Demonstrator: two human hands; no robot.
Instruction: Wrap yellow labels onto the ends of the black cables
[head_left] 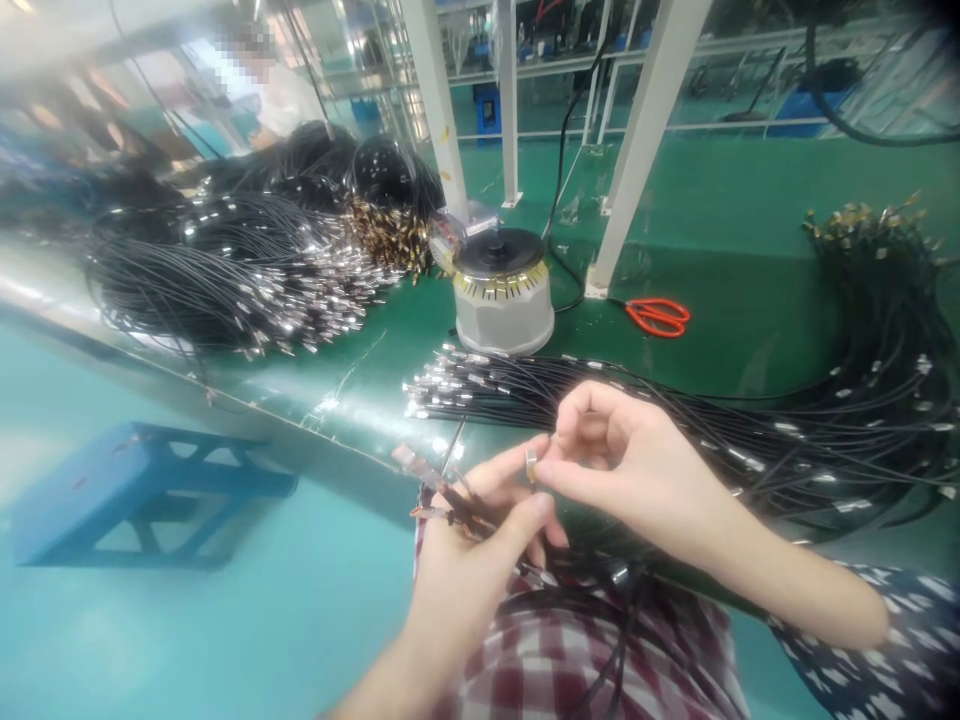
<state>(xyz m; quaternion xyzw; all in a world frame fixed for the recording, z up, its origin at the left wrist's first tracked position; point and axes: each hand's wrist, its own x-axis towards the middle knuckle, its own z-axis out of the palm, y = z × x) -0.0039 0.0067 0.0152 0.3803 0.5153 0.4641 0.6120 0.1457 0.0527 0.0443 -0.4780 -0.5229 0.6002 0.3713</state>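
Observation:
My left hand (469, 545) is closed around a small bunch of thin black cables (450, 500) with metal ends, held over my lap. My right hand (622, 460) pinches a small metal sleeve (531, 462) between thumb and forefinger, right at the left hand's fingertips. Behind both hands a long bundle of black cables with silver tips (525, 385) lies on the green bench (735, 260) and sweeps round to the right.
A white and black round machine (502, 290) stands on the bench behind the bundle, with red scissors (658, 315) to its right. Heaps of black cables (240, 260) lie at the left. A blue stool (142, 490) stands on the floor. Another person sits at the far left.

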